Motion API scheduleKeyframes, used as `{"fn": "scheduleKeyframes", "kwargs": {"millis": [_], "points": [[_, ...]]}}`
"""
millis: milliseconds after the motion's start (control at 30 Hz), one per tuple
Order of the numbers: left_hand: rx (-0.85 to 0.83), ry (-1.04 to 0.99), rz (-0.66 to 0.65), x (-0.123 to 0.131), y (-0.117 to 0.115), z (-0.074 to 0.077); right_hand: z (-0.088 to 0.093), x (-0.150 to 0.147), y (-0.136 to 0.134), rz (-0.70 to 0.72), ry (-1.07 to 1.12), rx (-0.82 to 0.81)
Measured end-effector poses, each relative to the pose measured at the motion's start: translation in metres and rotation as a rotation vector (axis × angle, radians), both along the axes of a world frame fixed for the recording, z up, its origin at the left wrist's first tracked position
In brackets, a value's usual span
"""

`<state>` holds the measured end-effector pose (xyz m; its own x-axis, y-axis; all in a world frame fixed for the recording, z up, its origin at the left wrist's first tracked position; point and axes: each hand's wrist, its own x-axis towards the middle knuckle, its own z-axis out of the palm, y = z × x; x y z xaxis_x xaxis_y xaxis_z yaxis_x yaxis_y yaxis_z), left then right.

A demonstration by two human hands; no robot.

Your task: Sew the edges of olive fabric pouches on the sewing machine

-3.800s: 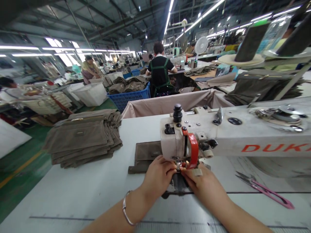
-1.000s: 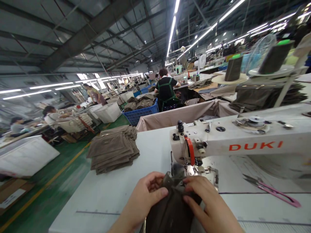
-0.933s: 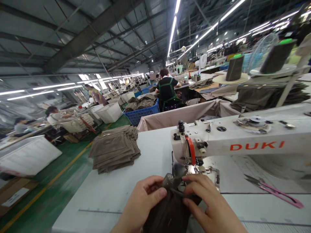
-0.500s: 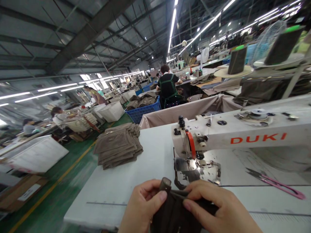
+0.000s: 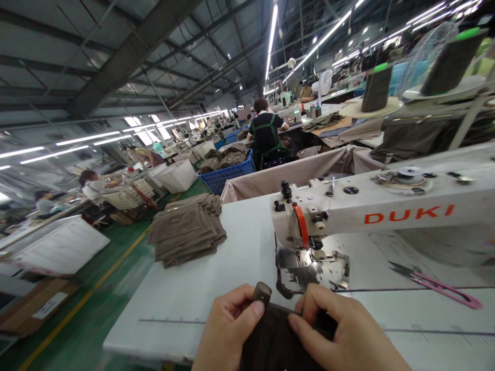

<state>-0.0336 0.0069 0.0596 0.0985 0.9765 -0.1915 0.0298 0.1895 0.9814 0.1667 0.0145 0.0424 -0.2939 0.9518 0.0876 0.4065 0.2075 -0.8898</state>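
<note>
Between my two hands is a dark brown fabric piece (image 5: 276, 335), held at the front edge of the sewing table (image 5: 185, 299). My left hand (image 5: 232, 322) pinches a folded, rolled-over end of it between thumb and fingers. Closed on the upper edge of the same cloth, my right hand (image 5: 332, 324) grips a little to the right. The lower part of the fabric runs out of view. Just beyond the hands stands the white sewing machine (image 5: 386, 206), its metal plate and needle area (image 5: 313, 263) apart from the cloth.
Pink-handled thread snips (image 5: 436, 286) lie on the table at right. A stack of brown fabric pieces (image 5: 189, 226) sits at the table's far left. Behind are a cloth-lined bin (image 5: 266, 180), a blue crate (image 5: 228, 172) and a seated co-worker (image 5: 266, 131). Thread cones (image 5: 377, 90) stand at upper right.
My right hand's fingers have curled in more and shifted slightly left along the cloth's edge. My left hand keeps its pinch. The view has shifted slightly.
</note>
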Motion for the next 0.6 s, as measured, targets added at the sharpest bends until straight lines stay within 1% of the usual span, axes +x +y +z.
{"fn": "scheduleKeyframes", "kwargs": {"millis": [167, 367, 500, 600], "points": [[0.012, 0.065, -0.008, 0.0023, 0.0000, 0.0044, -0.0041, -0.0004, 0.0005, 0.025, -0.021, -0.006], [0.005, 0.092, 0.087, 0.0051, -0.0016, 0.0096, -0.0034, 0.0021, 0.0010, 0.039, -0.043, -0.047], [0.011, 0.107, 0.045, 0.0050, -0.0028, 0.0075, -0.0031, 0.0019, 0.0011, 0.048, -0.037, -0.056], [-0.008, 0.057, 0.024, 0.0015, -0.0021, 0.0077, -0.0004, 0.0042, 0.0004, 0.023, -0.054, -0.056]]}}
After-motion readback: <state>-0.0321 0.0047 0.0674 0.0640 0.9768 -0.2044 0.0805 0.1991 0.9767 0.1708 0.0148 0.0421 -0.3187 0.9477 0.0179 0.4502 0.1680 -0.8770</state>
